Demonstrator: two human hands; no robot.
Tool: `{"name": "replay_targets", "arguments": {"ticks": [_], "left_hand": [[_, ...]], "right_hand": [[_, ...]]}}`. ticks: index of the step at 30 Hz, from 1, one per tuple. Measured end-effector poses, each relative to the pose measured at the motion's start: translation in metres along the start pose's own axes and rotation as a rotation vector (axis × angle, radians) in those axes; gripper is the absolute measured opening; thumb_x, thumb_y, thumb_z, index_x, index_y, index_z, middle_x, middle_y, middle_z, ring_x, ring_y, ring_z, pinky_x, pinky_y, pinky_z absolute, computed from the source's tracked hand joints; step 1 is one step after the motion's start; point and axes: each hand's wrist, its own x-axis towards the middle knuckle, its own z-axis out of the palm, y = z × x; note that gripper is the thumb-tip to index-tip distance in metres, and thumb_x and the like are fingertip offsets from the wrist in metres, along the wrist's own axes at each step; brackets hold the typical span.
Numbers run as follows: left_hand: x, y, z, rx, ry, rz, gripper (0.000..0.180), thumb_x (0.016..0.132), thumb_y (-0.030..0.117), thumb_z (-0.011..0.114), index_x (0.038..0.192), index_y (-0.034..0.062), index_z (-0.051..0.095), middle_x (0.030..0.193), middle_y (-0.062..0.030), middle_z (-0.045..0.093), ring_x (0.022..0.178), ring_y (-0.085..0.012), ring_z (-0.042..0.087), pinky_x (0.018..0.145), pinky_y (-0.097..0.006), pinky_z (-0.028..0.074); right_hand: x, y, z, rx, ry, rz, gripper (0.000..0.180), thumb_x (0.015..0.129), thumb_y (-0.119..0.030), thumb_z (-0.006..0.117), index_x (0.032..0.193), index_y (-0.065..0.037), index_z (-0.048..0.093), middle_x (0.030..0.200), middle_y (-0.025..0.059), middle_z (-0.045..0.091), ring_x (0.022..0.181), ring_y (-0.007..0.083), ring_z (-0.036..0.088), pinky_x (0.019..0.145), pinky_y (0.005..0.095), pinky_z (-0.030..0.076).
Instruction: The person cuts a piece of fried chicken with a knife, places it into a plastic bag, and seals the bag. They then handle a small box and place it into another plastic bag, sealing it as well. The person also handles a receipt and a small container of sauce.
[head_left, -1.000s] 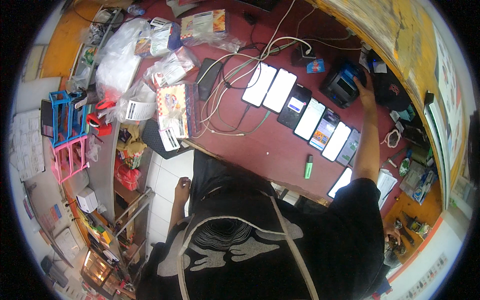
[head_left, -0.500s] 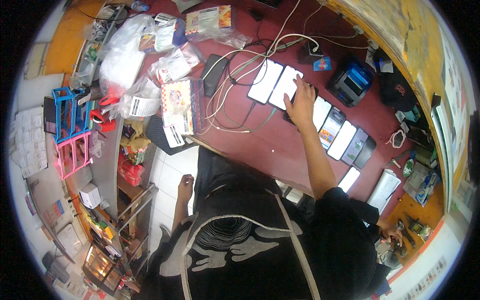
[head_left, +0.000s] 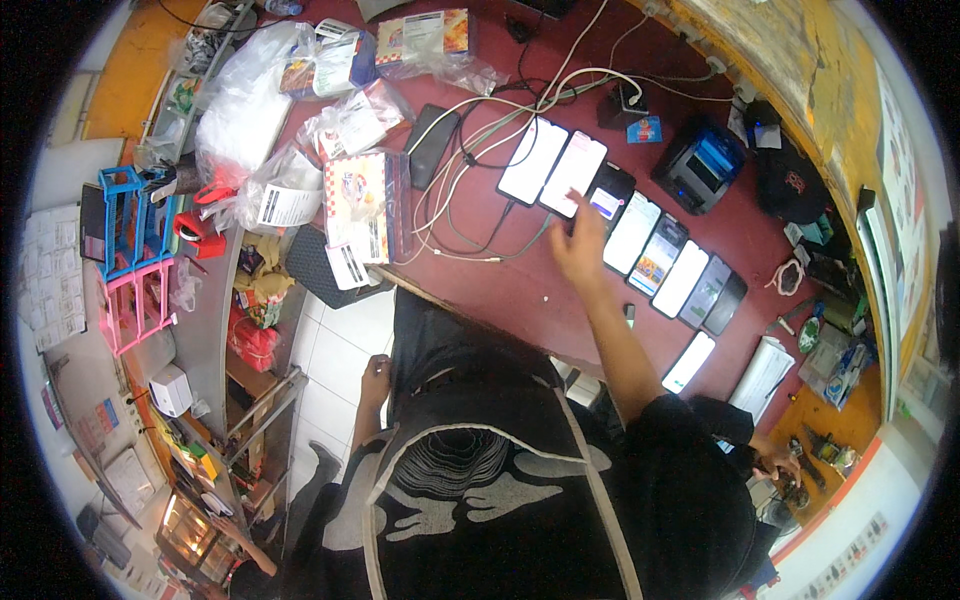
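Note:
Above the dark red table (head_left: 480, 310), my right hand (head_left: 580, 245) has its fingers apart and holds nothing. Its index fingertip is at the lower end of a phone with a bright white screen (head_left: 574, 172); whether it touches cannot be told. A second white-screened phone (head_left: 532, 162) lies to the left. A dark phone (head_left: 607, 197) is just right of the fingers, followed by a row of several phones (head_left: 632, 235). Low beside the table's front edge hangs my left hand (head_left: 375, 380), fingers curled in, with nothing seen in it.
Tangled cables (head_left: 470, 160) run across the table near bagged boxes (head_left: 360, 205) and a dark phone (head_left: 432, 145). A black device (head_left: 700, 165) stands right. One phone (head_left: 690, 362) lies nearer me. Another person's hand (head_left: 780, 462) is at the lower right, another's arm (head_left: 245, 545) lower left.
My right hand has drawn back toward me and left, from the white-screened phone's upper right to its lower end, uncovering the dark phone beside it. My left hand stays low.

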Motion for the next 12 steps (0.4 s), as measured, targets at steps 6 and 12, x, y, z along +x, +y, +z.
{"name": "replay_targets", "arguments": {"ticks": [6, 12], "left_hand": [[0.011, -0.002, -0.007, 0.028, 0.034, 0.138, 0.025, 0.098, 0.021, 0.053, 0.114, 0.0029, 0.062, 0.099, -0.0123, 0.068, 0.084, -0.0186, 0.063, 0.072, -0.033, 0.051], [0.012, -0.001, -0.014, 0.075, -0.047, 0.005, 0.029, 0.098, 0.025, 0.056, 0.117, 0.0046, 0.062, 0.100, -0.0138, 0.069, 0.088, -0.0221, 0.065, 0.078, -0.034, 0.052]], "right_hand": [[-0.079, -0.017, 0.035, 0.194, -0.293, 0.169, 0.030, 0.091, -0.013, 0.064, 0.120, -0.005, 0.061, 0.092, 0.0125, 0.069, 0.077, 0.0274, 0.069, 0.070, 0.0372, 0.055], [-0.110, 0.010, 0.051, 0.115, -0.381, 0.180, 0.028, 0.092, -0.016, 0.065, 0.119, -0.007, 0.063, 0.094, 0.0147, 0.071, 0.077, 0.0254, 0.071, 0.067, 0.0381, 0.055]]}}
